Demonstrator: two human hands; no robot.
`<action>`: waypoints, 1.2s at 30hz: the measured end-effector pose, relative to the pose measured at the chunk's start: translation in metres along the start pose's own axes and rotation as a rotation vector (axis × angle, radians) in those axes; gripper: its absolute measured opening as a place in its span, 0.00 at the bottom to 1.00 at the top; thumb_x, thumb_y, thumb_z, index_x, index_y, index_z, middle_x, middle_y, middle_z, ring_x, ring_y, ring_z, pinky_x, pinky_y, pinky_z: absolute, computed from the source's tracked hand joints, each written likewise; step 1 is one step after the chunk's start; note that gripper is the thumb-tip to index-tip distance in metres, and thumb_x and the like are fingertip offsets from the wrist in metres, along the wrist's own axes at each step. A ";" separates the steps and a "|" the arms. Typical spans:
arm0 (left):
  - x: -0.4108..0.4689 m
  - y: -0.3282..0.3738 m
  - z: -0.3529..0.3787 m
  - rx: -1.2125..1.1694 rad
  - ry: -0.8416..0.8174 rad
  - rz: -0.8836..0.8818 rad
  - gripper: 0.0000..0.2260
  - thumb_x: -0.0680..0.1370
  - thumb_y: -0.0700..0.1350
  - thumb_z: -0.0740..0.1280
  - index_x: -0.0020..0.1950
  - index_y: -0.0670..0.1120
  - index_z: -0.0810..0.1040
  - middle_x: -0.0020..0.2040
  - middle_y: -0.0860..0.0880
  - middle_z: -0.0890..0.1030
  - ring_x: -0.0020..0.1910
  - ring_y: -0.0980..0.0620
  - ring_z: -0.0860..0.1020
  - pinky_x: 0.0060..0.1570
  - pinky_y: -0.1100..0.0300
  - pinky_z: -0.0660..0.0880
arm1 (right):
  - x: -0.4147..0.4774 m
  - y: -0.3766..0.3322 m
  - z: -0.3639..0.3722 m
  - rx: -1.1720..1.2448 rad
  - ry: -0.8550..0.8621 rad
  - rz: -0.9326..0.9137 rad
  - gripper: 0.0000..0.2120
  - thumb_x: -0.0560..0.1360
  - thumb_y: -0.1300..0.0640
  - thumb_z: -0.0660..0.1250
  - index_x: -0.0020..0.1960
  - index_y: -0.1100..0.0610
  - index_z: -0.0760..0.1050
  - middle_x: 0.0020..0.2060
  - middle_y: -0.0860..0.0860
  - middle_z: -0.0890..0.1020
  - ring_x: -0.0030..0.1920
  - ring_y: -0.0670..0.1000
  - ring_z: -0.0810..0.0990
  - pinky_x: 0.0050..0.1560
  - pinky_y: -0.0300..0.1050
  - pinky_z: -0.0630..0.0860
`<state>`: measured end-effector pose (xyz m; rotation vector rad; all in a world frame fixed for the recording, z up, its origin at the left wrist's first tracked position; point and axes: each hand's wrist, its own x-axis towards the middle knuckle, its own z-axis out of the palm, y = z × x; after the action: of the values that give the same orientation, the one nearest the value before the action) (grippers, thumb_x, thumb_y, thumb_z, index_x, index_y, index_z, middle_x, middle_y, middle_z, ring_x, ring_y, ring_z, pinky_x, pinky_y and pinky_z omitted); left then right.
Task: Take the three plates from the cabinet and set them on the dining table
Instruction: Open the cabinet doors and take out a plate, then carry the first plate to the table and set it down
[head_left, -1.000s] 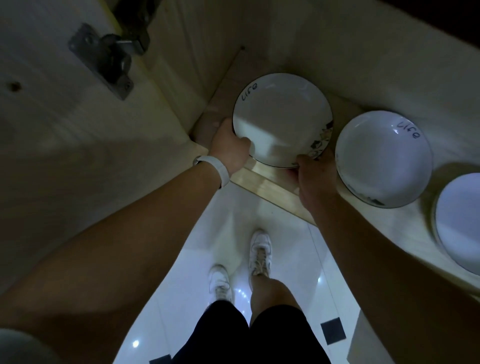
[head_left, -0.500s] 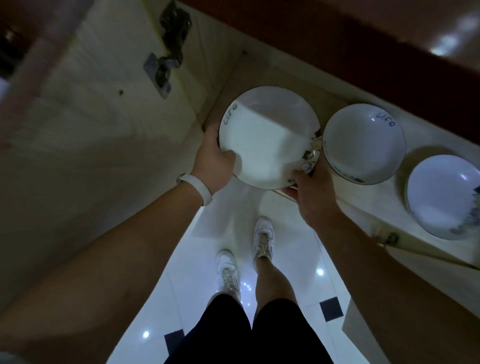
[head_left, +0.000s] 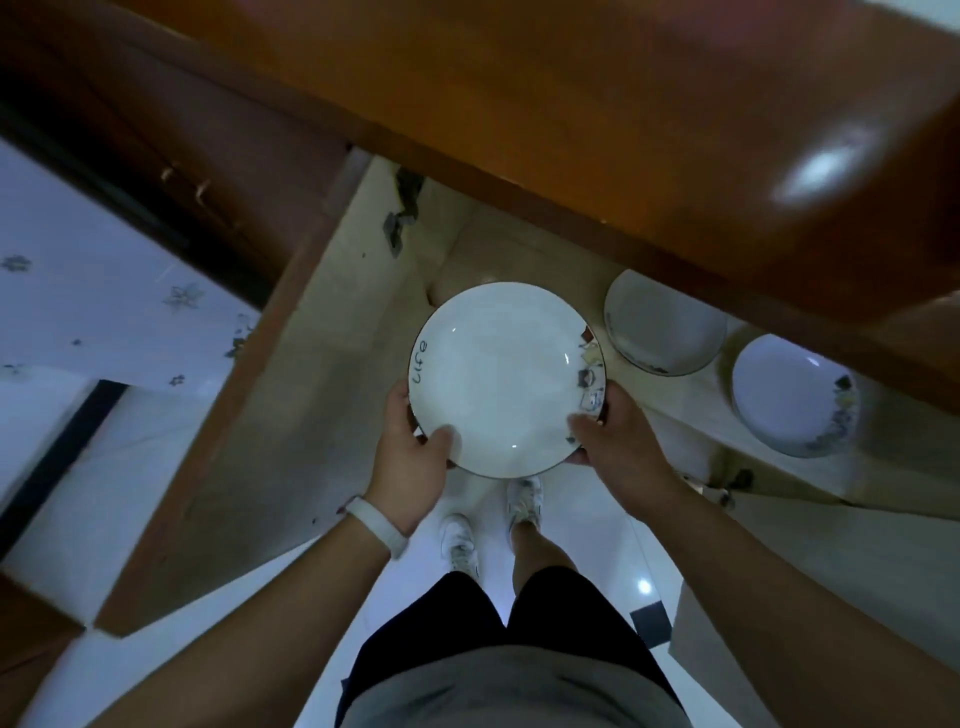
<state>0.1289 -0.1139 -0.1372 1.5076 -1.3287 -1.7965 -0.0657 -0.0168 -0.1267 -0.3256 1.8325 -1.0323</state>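
Here, both hands (head_left: 506, 457) grasping plate (head_left: 501, 376) over glossy white floor (head_left: 597, 540); 2 plates (head_left: 662, 330) on cabinet shelf (head_left: 883, 441).

Two white plates (head_left: 664, 327) (head_left: 789, 397) rest side by side on the cabinet shelf (head_left: 685, 415).

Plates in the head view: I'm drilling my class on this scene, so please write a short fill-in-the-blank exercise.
1. The plate is held by ____ hands.
2. ____ plates remain on the cabinet shelf.
3. The white wristband is on the ____ wrist.
4. The held plate shows handwriting near the ____ hand, not the right hand.

Missing: two; two; left; left
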 end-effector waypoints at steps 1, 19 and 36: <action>-0.010 0.004 -0.004 -0.004 0.004 0.013 0.27 0.76 0.31 0.63 0.69 0.54 0.65 0.61 0.52 0.76 0.59 0.49 0.77 0.48 0.47 0.81 | -0.011 -0.004 0.000 -0.018 -0.001 -0.007 0.11 0.75 0.66 0.62 0.53 0.53 0.74 0.46 0.55 0.80 0.45 0.51 0.81 0.46 0.52 0.84; -0.103 0.099 -0.014 -0.119 0.206 0.236 0.30 0.73 0.26 0.61 0.70 0.52 0.66 0.64 0.54 0.75 0.60 0.56 0.76 0.58 0.47 0.78 | -0.091 -0.110 -0.014 -0.060 -0.188 -0.260 0.19 0.79 0.66 0.63 0.50 0.40 0.73 0.49 0.39 0.81 0.47 0.43 0.82 0.35 0.34 0.79; -0.177 0.087 -0.026 -0.387 0.857 0.205 0.31 0.68 0.34 0.60 0.69 0.53 0.67 0.63 0.50 0.78 0.61 0.45 0.77 0.59 0.37 0.74 | -0.073 -0.155 0.061 -0.406 -0.769 -0.404 0.20 0.75 0.63 0.64 0.55 0.37 0.74 0.52 0.38 0.82 0.53 0.46 0.81 0.43 0.45 0.83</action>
<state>0.1865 -0.0181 0.0279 1.5624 -0.6315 -0.9876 -0.0103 -0.0968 0.0274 -1.1974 1.2640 -0.6350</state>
